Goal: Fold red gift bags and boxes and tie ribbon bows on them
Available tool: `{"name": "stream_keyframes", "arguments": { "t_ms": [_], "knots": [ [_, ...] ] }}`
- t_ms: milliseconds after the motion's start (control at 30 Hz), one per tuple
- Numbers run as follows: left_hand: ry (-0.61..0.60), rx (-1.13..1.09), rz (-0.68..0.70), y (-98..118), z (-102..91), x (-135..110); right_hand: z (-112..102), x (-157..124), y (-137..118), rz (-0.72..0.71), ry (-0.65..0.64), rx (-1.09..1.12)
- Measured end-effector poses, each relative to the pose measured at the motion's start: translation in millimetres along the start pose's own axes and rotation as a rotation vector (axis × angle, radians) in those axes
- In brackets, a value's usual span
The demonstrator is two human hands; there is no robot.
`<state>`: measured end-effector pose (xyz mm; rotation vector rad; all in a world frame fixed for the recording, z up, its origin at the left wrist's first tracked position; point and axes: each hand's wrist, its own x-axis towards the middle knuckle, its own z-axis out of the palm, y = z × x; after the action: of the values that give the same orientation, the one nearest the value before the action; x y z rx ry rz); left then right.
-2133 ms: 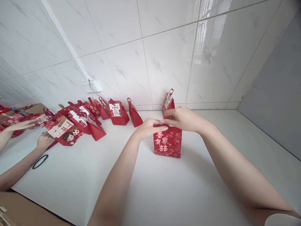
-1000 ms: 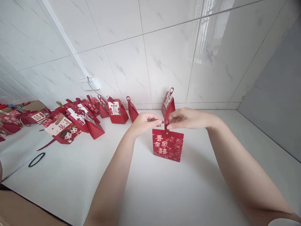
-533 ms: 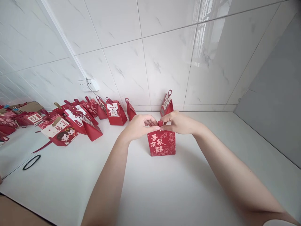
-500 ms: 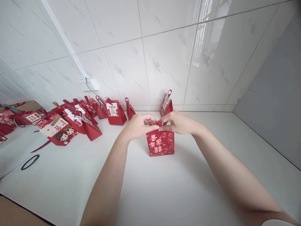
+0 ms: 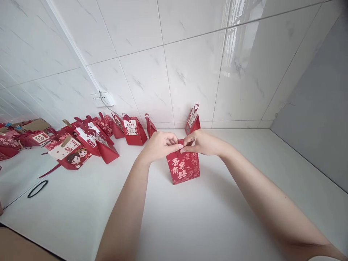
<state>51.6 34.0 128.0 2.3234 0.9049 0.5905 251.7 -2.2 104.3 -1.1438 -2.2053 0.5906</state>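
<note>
A red paper gift box (image 5: 185, 168) with pale pink characters and flower drawings stands on the white table in front of me, leaning slightly to the left. At its top edge my left hand (image 5: 163, 145) pinches the dark red ribbon between thumb and fingers. From the other side my right hand (image 5: 199, 142) pinches the same ribbon, its fingertips touching those of the left. The fingers cover most of the ribbon. Just behind my right hand, a second red box (image 5: 193, 123) with a ribbon loop stands by the wall.
To the left, several red gift boxes (image 5: 134, 132) with ribbon loops crowd along the tiled wall (image 5: 144, 79). A black ring-shaped band (image 5: 38, 189) lies at the left of the table (image 5: 174, 221). A socket strip (image 5: 102, 99) with a cable sits on the wall.
The box top has shifted a little left with both hands, and the box leans more. The ribbon loop that stood up between my fingers is now lower and mostly hidden.
</note>
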Motion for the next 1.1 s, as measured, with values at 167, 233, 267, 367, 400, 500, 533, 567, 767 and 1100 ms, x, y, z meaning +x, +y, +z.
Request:
{"name": "stream_keyframes", "arguments": {
  "t_ms": [167,233,267,367,400,500,533,567,767,1100],
  "knots": [
    [0.085,-0.044,-0.007,3.3,-1.2,0.3,4.3,1.9,-2.9,0.046,-0.024,0.021],
    [0.145,-0.065,0.010,5.4,0.4,0.8,4.5,2.0,-4.7,0.064,-0.023,-0.006],
    [0.166,-0.061,0.020,6.0,1.3,1.0,4.5,2.1,-5.6,0.069,-0.016,-0.024],
    [0.192,-0.012,0.027,6.0,3.4,1.4,4.2,2.2,-7.8,0.068,0.008,-0.076],
    [0.192,0.003,0.024,5.8,3.8,1.4,3.7,1.9,-8.4,0.067,0.010,-0.095],
    [0.192,0.015,0.010,5.8,5.0,1.2,1.1,-0.6,-10.1,0.062,0.021,-0.167],
    [0.188,0.003,0.010,6.1,5.5,1.3,-0.1,-1.9,-10.5,0.060,0.026,-0.188],
    [0.179,-0.019,0.013,6.3,6.2,1.4,-1.2,-3.2,-10.8,0.056,0.030,-0.204],
    [0.166,-0.126,0.041,4.3,13.4,5.4,-5.7,-5.1,-7.2,0.025,0.018,-0.225],
    [0.085,-0.060,-0.068,-7.5,-6.7,3.3,-26.7,-16.7,-4.3,0.090,-0.059,-0.111]
  ]
}}
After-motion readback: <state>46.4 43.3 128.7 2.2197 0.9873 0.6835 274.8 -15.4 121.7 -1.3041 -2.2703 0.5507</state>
